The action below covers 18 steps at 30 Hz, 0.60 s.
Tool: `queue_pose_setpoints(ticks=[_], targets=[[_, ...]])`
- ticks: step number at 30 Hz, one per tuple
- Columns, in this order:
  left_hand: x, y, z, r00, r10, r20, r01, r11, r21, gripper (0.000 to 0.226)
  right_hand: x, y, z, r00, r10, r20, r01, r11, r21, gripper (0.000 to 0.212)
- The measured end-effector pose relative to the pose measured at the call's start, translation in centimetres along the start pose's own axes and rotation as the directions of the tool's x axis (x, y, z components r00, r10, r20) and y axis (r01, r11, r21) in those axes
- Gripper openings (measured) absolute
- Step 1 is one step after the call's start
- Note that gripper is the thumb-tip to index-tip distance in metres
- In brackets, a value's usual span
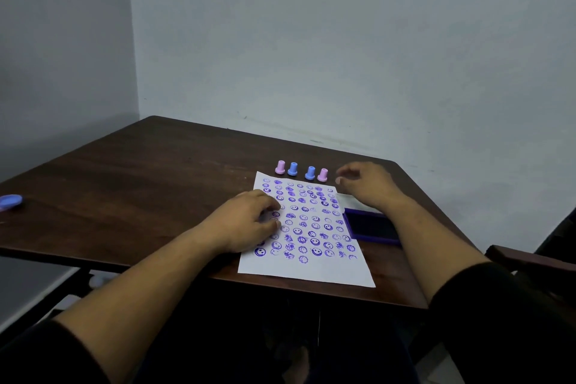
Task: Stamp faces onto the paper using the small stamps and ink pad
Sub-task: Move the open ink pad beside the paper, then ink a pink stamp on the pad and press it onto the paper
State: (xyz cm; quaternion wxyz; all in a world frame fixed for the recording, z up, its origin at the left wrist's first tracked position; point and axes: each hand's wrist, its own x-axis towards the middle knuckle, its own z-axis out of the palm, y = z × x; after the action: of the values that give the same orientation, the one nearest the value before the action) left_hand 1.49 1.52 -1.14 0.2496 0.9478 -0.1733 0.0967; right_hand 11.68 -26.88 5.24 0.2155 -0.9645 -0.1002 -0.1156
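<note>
Fingers of the right hand [364, 182] are held loosely spread and empty, just beside the pink stamp [323, 174] that ends the row of four stamps beyond the far edge of the paper [307, 271]. The left hand [249, 221] is laid on the paper's left part, fingers relaxed, pinning the sheet. The ink pad [372, 226] is set open against the paper's right edge. The stamps are judged light, rigid plastic, easily tipped; each is best pinched at its narrow upper stem, above the flared base. The paper is thin, apt to slide unless pressed. Most of the sheet is covered with purple faces; a bare strip is left at its near edge.
</note>
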Motion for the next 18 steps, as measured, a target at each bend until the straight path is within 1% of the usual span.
queue_pose_setpoints(ticks=[1,3,8,14,16,18], targets=[[0.0,-0.1,0.0,1.0,0.013,0.002,-0.013,1.0,0.014,0.044,0.6,-0.1,0.4,1.0,0.001,-0.004,-0.001,1.0,0.01,0.014],[0.0,-0.1,0.0,1.0,0.028,0.004,-0.028,0.999,0.028,0.04,1.7,-0.2,1.3,1.0,0.017,-0.003,-0.017,1.0,0.02,0.015],[0.0,-0.2,0.2,0.999,0.045,-0.005,-0.045,0.997,0.062,0.04,4.2,0.3,3.4,0.997,0.067,-0.028,-0.065,0.996,0.058,0.013],[-0.1,-0.1,0.3,0.998,0.058,0.009,-0.059,0.993,0.101,0.042,6.4,0.5,5.1,0.996,0.065,-0.065,-0.062,0.997,0.053,0.031],[-0.1,0.0,0.4,0.998,0.058,0.012,-0.059,0.992,0.109,0.042,6.9,0.5,5.5,0.995,0.076,-0.064,-0.072,0.996,0.059,0.031],[-0.2,0.0,0.4,0.998,0.061,0.011,-0.062,0.991,0.122,0.041,7.3,0.4,5.8,0.995,0.085,-0.058,-0.081,0.995,0.065,0.027]])
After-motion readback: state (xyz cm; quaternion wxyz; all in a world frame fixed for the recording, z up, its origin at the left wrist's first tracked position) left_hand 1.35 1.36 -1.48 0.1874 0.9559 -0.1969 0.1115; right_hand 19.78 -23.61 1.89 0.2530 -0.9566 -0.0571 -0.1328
